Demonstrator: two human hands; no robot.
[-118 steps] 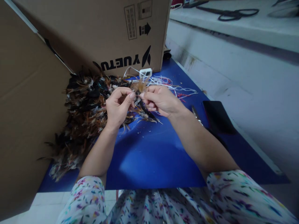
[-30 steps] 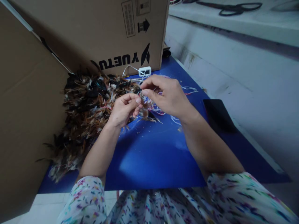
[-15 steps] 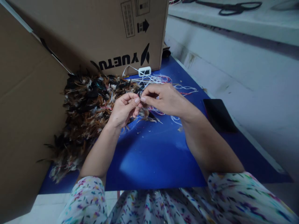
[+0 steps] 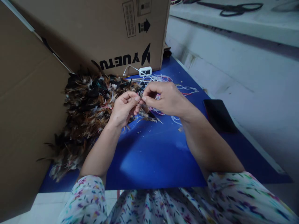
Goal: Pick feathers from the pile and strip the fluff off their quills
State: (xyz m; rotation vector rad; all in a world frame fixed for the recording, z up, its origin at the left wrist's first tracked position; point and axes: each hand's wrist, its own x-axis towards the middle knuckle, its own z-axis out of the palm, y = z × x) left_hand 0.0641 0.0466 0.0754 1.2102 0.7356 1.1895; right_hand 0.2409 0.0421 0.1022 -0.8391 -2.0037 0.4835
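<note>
Right hand [image 4: 166, 99] sits lower than second ago, fingertips at tuft, grip unclear. Feather tuft [image 4: 140, 92], mostly hidden, seems pinched in left hand [image 4: 126, 107]; likely light, soft, easily crushed: hold by quills. Feather pile [image 4: 87, 109] beside, on blue table [image 4: 149, 165].

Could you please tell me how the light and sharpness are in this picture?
Head view: dim, bluish light, with a brighter patch on the table and a dark shadow beside the left forearm; head view: scissors look soft; head view: right sleeve looks stretched towards the corner; head view: detail between the fingers is too small to make out.
</note>
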